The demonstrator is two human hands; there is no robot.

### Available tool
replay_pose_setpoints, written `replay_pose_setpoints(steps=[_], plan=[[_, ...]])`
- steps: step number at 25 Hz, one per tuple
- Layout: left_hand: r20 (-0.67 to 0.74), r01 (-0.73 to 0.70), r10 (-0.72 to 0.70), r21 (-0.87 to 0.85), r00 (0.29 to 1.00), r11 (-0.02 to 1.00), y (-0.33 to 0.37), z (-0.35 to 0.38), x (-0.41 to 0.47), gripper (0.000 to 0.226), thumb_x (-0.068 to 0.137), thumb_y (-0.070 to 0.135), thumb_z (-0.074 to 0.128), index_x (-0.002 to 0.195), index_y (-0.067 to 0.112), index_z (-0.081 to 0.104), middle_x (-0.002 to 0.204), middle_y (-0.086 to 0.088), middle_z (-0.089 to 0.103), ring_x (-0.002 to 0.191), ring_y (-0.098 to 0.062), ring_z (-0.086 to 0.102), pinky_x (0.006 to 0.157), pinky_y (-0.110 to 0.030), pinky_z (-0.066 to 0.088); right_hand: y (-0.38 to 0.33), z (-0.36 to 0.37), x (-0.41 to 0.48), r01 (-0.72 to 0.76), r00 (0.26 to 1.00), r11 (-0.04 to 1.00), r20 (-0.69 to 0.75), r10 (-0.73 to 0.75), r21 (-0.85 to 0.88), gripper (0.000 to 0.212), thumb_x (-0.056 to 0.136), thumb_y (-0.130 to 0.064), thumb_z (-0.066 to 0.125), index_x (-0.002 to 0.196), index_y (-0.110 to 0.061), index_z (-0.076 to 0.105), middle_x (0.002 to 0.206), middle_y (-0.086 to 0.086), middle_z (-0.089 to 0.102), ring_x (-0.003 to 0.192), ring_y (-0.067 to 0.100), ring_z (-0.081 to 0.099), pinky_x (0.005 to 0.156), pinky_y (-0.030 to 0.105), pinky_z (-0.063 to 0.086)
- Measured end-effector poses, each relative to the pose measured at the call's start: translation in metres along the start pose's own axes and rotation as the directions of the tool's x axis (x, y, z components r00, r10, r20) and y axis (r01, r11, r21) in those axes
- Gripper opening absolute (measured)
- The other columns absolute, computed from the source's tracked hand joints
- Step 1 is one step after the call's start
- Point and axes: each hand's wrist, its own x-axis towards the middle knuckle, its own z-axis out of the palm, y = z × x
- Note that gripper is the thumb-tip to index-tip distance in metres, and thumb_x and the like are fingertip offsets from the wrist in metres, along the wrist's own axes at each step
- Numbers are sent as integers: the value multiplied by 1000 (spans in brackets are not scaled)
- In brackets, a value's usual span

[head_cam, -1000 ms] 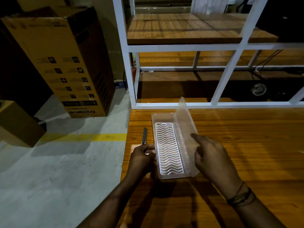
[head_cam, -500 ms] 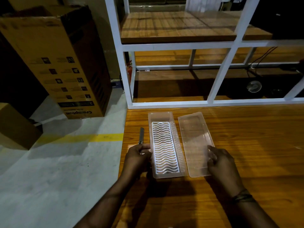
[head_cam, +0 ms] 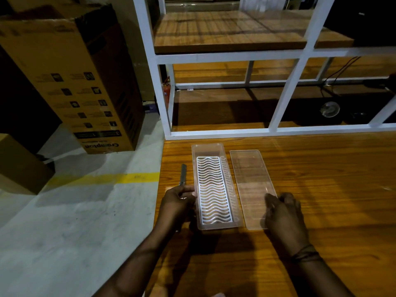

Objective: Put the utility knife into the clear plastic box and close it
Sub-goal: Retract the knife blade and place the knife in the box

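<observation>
The clear plastic box point(head_cam: 215, 187) stands open, its lid point(head_cam: 252, 185) flat just right of it. The utility knife point(head_cam: 183, 175) lies just left of the box, its near end grasped by the left hand point(head_cam: 179, 203). The right hand point(head_cam: 282, 213) rests loosely on the lid. Judged step: loading; next, lift the knife into the box.

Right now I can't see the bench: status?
Left hand holding utility knife beside open clear plastic box. Right hand on lid, flat on table. Box unobstructed.
</observation>
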Motion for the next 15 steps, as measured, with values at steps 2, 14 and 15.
replay_pose_setpoints(steps=[2,14,15], plan=[[0,7,-7,-19,1000,1000,0,0,0,19,97,7,65,112,9,76,103,-11,81,91,-30,79,73,-42,66,1,0,2,-5,1000,1000,8,5,-7,34,84,-14,61,117,-22,65,121,13,52,110,33,47,84,38,49],[-186,112,92,845,978,523,-14,-22,-1,57,92,56,62,133,18,54,134,-11,56,120,-30,58,94,-40,53,-1,-2,4,73,989,997,-130,-69,26,57,76,-10,69,132,-12,60,138,21,46,122,45,45,94,53,48],[-171,100,99,862,980,496,-13,-20,-3,57,92,56,62,133,17,53,134,-11,56,120,-30,59,92,-38,53,-2,0,4,86,988,996,-129,-81,32,56,77,-11,68,133,-12,59,139,20,46,122,44,44,96,53,48]])
